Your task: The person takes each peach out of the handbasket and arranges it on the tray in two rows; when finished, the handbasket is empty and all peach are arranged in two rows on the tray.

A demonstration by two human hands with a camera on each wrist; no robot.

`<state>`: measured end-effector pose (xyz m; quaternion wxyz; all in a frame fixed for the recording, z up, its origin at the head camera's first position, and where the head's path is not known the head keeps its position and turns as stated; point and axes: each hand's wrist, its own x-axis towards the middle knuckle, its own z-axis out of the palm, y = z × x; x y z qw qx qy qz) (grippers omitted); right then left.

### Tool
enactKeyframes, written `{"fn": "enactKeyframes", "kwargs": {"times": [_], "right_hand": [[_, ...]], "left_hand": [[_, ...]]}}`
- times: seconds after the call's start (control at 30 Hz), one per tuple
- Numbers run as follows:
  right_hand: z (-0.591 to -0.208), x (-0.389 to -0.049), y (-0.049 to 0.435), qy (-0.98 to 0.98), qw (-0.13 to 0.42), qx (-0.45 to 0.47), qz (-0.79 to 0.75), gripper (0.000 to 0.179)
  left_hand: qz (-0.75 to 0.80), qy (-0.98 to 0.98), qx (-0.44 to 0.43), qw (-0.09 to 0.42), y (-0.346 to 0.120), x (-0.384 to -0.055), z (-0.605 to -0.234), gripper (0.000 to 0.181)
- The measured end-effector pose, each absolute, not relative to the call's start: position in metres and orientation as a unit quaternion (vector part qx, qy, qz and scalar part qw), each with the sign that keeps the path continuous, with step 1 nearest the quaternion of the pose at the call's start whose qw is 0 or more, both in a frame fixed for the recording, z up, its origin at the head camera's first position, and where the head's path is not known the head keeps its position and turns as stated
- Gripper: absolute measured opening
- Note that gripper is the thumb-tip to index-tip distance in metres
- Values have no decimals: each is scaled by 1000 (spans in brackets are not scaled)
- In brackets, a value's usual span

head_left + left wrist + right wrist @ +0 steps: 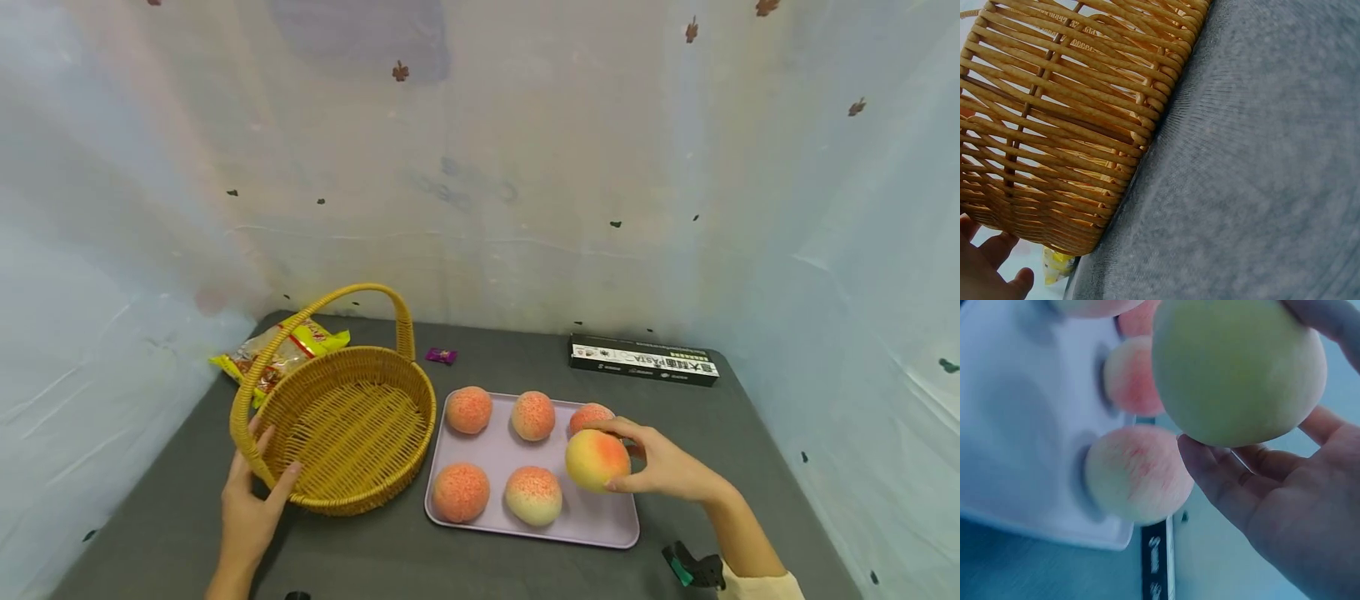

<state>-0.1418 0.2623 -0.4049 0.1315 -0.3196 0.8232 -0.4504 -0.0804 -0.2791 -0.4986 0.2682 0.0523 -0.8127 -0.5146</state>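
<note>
In the head view my right hand (pixel 652 462) holds a yellow peach with an orange blush (pixel 597 460) above the right part of a pale purple tray (pixel 570 527). The right wrist view shows thumb and fingers spread around this peach (pixel 1235 369). Several other pink-speckled peaches sit on the tray, among them a front-left one (pixel 461 492) and a front-middle one (pixel 533 496). My left hand (pixel 251 508) grips the near-left rim of a yellow wicker basket (pixel 352 433), by the foot of its tall handle. Inside, only the woven bottom shows. The left wrist view has its woven side (pixel 1066 112) up close.
Behind the basket lies a yellow and clear snack bag (pixel 288 354). A small purple wrapped candy (pixel 441 356) is near the table's back edge, and a long black pasta box (pixel 642 360) lies at the back right. Whitish sheeting (pixel 510 167) hangs around the dark table.
</note>
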Motion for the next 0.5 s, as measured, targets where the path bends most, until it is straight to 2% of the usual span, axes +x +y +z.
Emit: {"fn": "enactKeyframes", "kwargs": {"times": [0.3,0.5], "right_hand": [[-442,-127,272,815,143,-313,-466,66],[-454,-123,272,820,130,-317,-458,65]], "left_hand": [[-513,-812,55,272,-281,-79,-499,66],[-511,-814,51,273,-279,-80,-500,66]]}}
